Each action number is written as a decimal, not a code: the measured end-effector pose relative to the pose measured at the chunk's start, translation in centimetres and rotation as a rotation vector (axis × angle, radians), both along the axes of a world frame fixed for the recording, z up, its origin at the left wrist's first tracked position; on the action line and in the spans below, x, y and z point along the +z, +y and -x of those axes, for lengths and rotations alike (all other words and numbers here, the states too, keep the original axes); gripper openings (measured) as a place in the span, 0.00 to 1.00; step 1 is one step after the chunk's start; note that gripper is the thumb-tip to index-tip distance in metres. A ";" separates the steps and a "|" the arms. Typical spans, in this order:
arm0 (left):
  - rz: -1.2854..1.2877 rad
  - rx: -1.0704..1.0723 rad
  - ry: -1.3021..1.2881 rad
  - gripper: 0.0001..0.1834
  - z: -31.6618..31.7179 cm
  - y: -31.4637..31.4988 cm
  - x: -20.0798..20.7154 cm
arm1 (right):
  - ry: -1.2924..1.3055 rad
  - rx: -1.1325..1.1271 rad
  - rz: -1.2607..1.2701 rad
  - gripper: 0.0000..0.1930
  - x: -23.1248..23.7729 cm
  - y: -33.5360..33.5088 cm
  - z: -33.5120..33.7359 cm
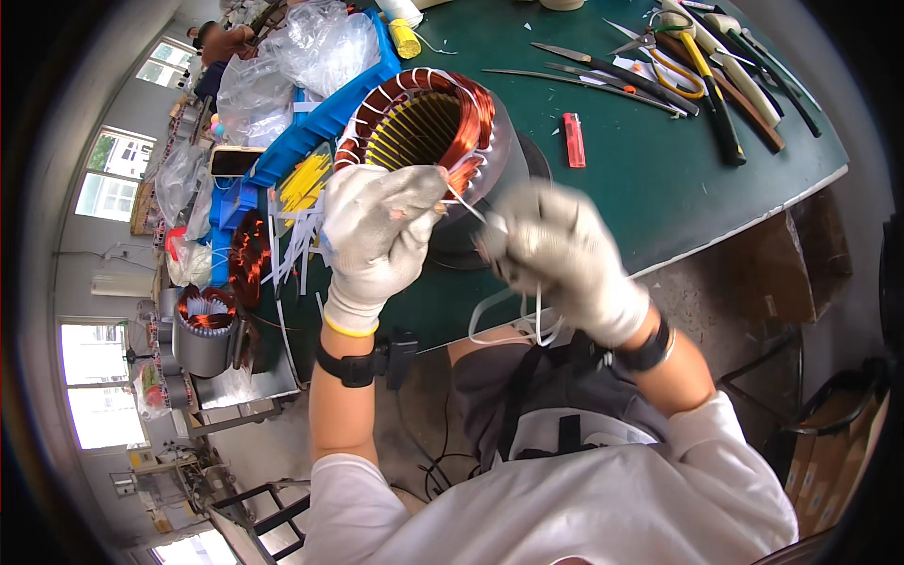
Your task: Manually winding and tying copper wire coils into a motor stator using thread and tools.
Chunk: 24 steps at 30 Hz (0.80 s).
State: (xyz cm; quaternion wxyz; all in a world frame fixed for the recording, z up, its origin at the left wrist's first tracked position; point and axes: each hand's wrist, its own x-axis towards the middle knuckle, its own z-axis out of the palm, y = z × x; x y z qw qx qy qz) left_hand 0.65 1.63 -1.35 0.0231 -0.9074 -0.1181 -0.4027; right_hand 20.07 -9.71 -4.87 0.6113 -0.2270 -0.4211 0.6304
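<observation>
Head view showed us our gloved left hand (381,231) with its grip pinched on a white cord (466,205) at the near rim of the copper-wound stator (424,122), which stood on the green tabletop (659,179). Our right hand (565,254), blurred, had its grip closed on the same cord's loops. A red lighter (573,139) lay right; clear plastic bags (315,47) sat far left.

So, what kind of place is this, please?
Probably a motor-winding workshop. A stator with copper coils stands on the green workbench, hand tools lie beside it, and another wound stator stands on the left.
</observation>
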 end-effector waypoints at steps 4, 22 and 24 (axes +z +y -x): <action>0.023 -0.007 0.008 0.07 0.4 0.0 -0.5 | -0.128 -0.085 -0.125 0.09 3.5 -0.7 -0.4; 0.318 0.153 0.066 0.11 -0.6 -1.2 2.7 | -0.577 -0.283 -0.114 0.09 -1.4 -1.9 -8.4; 0.280 0.151 0.065 0.11 -0.9 -0.9 2.7 | -1.244 -0.754 0.163 0.14 -2.2 -1.5 -7.6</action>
